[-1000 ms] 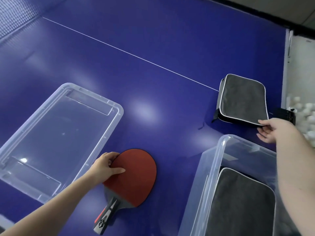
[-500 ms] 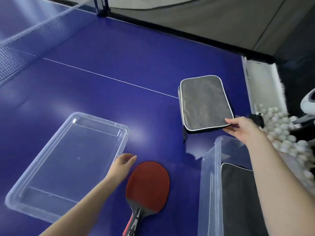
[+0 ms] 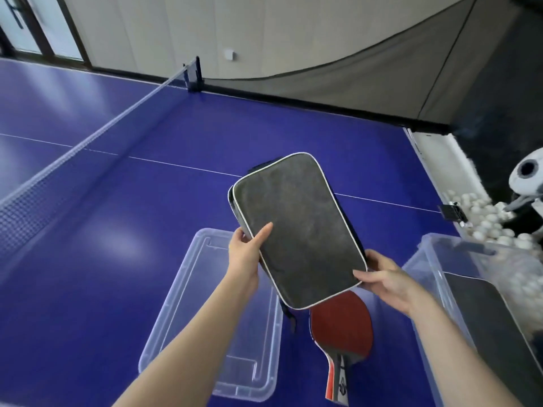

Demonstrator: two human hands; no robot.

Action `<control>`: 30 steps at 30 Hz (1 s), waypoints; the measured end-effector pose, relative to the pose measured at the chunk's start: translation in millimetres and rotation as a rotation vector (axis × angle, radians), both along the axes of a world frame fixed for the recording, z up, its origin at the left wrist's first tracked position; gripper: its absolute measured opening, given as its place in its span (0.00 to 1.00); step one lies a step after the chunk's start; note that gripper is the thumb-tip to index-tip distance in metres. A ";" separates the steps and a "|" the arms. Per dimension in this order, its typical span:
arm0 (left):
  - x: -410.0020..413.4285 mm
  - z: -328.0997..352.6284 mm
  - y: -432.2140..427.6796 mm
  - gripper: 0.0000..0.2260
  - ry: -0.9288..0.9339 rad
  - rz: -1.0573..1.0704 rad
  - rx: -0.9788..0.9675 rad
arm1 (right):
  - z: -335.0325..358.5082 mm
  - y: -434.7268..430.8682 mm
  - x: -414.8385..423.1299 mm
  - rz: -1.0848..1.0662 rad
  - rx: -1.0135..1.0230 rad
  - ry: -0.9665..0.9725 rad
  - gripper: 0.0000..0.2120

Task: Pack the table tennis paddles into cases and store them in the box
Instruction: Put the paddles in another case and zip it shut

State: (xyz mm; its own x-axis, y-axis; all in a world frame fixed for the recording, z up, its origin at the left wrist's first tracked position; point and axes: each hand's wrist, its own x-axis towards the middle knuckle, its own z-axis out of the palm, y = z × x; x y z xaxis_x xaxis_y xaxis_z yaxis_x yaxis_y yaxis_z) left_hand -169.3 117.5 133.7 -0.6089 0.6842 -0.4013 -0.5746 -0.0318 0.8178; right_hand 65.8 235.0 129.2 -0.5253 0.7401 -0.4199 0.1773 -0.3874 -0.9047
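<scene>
A grey paddle case (image 3: 296,227) with white piping is lifted above the table, tilted, held between both hands. My left hand (image 3: 245,254) grips its left edge, thumb on top. My right hand (image 3: 385,277) grips its near right corner. Under the case a red paddle (image 3: 342,327) lies flat on the blue table, handle toward me. The clear plastic box (image 3: 435,259) stands at the right with another grey case (image 3: 482,312) inside.
A clear box lid (image 3: 264,362) lies on the table at the lower left of the case. The net (image 3: 88,142) crosses the table (image 3: 117,230) at the left. White balls (image 3: 482,224) and a ball machine (image 3: 526,174) sit beyond the right table edge.
The case has been lifted off the table toward me by my right hand. My left hand left the paddle and took hold of the case's left edge. The view tilted up.
</scene>
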 end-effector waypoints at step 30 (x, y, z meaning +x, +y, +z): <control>-38.0 3.1 -47.5 0.11 -0.792 0.420 0.248 | 13.1 -125.8 -73.8 0.032 0.336 -0.052 0.06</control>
